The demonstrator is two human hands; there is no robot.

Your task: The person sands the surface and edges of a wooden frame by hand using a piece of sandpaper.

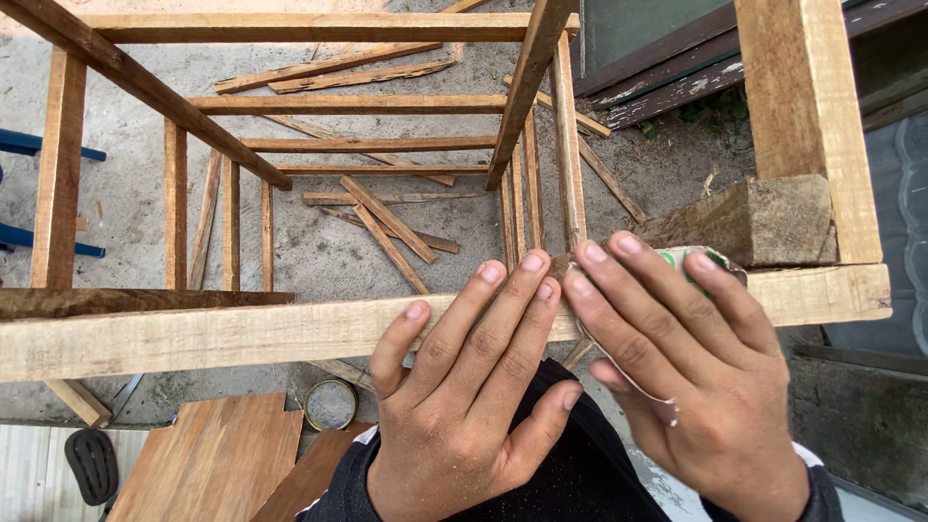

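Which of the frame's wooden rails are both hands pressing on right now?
The pale front rail nearest the camera. The left hand and right hand lie across it; the right presses sandpaper there. The farther rails are untouched.

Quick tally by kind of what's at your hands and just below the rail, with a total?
Hands: 2, left hand, right hand
Sandpaper sheets: 1, sandpaper under the right hand
Wooden rails touched: 1, rail
Round tin lids: 1, lid
Flat boards on the ground: 2, board, second board
Total: 7

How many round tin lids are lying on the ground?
1. The tin lid lies on the ground below the wooden rail, beside the boards; others may be hidden under the hands.
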